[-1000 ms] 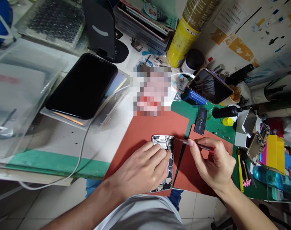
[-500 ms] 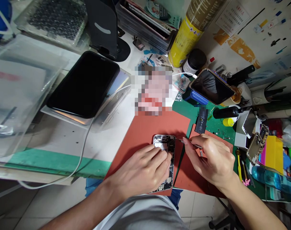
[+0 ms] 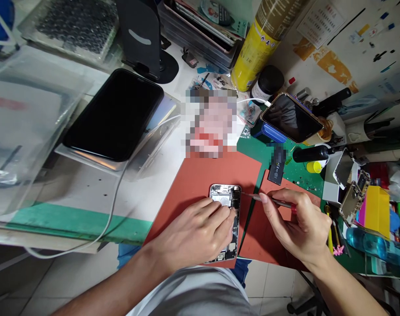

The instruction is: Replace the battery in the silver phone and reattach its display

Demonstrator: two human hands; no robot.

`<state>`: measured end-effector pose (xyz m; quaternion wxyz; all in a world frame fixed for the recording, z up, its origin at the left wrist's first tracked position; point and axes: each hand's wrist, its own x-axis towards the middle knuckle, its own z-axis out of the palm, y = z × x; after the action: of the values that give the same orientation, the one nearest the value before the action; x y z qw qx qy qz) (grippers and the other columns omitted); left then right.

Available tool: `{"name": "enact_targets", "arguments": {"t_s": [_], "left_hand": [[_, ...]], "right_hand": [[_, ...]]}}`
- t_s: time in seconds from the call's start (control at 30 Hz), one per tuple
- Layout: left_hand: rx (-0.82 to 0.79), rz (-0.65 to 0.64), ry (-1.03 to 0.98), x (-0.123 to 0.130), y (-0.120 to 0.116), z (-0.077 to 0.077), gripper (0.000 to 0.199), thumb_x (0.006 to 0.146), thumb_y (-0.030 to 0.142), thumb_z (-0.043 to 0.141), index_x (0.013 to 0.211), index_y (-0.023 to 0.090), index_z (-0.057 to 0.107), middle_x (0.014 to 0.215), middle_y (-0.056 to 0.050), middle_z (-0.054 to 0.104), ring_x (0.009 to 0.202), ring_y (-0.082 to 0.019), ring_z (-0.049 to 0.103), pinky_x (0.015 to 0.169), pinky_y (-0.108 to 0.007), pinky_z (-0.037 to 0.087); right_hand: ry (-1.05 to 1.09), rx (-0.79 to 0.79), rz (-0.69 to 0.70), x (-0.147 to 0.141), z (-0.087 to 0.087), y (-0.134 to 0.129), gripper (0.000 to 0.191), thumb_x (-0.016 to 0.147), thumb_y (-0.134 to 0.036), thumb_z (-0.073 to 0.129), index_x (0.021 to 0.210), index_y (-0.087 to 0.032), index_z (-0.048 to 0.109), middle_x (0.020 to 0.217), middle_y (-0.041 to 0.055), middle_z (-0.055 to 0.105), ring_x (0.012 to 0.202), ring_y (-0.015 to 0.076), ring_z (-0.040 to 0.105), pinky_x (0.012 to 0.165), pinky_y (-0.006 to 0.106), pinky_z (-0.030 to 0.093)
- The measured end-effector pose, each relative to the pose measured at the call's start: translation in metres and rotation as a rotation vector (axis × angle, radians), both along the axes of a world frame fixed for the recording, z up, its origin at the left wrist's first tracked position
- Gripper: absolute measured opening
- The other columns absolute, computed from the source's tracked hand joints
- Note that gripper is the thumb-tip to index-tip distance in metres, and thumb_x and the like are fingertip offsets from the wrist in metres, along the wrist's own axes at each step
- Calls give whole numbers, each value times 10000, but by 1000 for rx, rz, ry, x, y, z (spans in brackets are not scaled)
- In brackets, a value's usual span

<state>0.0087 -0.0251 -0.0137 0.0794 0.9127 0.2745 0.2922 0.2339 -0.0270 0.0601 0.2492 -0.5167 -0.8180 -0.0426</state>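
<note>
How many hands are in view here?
2: the left hand over the opened phone, and the right hand beside it, holding a thin tool.

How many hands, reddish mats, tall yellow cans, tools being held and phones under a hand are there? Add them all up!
Hands: 2, left hand and right hand
Reddish mats: 2, left mat and right mat
Tall yellow cans: 1
Held tools: 1
Phones under a hand: 1
Total: 7
</note>
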Motion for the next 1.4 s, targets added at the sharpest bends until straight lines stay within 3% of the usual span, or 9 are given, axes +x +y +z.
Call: {"name": "enact_targets", "arguments": {"t_s": [0.47, 0.7, 0.77, 0.93, 1.07, 1.23, 1.4], "left_hand": [[-10, -6, -18, 1, 0, 0, 207, 968, 151, 593, 1085, 55, 734, 808, -49, 704, 714, -196, 650, 718, -367, 554], [-18, -2, -13, 1, 1, 2, 202, 961, 155, 600, 1075, 56, 734, 797, -44, 689, 711, -203, 643, 714, -374, 555], [-23, -6, -10, 0, 0, 1, 201, 956, 156, 609, 1077, 54, 734, 798, -41, 685, 708, -206, 640, 709, -380, 556], [-38, -19, -8, 0, -1, -1, 197, 957, 151, 604, 1078, 65, 734, 805, -33, 683, 712, -207, 641, 704, -382, 552], [-38, -9, -15, 0, -1, -2, 163, 958, 150, 601, 1018, 77, 733, 779, -29, 662, 691, -198, 626, 694, -374, 546], [-35, -18, 3, 1, -1, -3, 131, 947, 145, 615, 980, 91, 730, 770, -26, 656, 694, -204, 630, 681, -380, 544], [-48, -21, -6, 1, -1, -3, 138, 954, 148, 607, 987, 90, 727, 777, -27, 648, 703, -207, 630, 690, -385, 549]], "right_hand": [[-2, 2, 10, -4, -3, 4, 162, 972, -162, 756, 995, -199, 600, 718, -37, 729, 550, 98, 687, 509, 201, 519], [5, -13, 21, -6, -1, 4, 181, 975, -141, 741, 974, -219, 578, 668, -61, 690, 457, 72, 574, 455, 219, 443], [9, -48, 74, -5, 1, 4, 175, 972, -104, 721, 993, -212, 584, 713, -36, 705, 513, 94, 613, 484, 236, 468], [32, -305, 207, 1, 7, 7, 183, 985, -79, 632, 1126, -188, 588, 1000, 64, 765, 835, 167, 732, 742, 285, 610], [-5, -162, 189, -1, 4, 13, 198, 960, -108, 711, 1051, -204, 563, 824, 12, 722, 636, 141, 613, 636, 282, 551], [22, -178, 267, -4, 3, 14, 187, 945, -27, 649, 1048, -167, 579, 765, 32, 652, 647, 157, 547, 601, 303, 472], [0, -115, 228, -7, 1, 14, 202, 932, -27, 704, 1012, -168, 582, 743, 18, 648, 611, 136, 482, 580, 300, 429]]}}
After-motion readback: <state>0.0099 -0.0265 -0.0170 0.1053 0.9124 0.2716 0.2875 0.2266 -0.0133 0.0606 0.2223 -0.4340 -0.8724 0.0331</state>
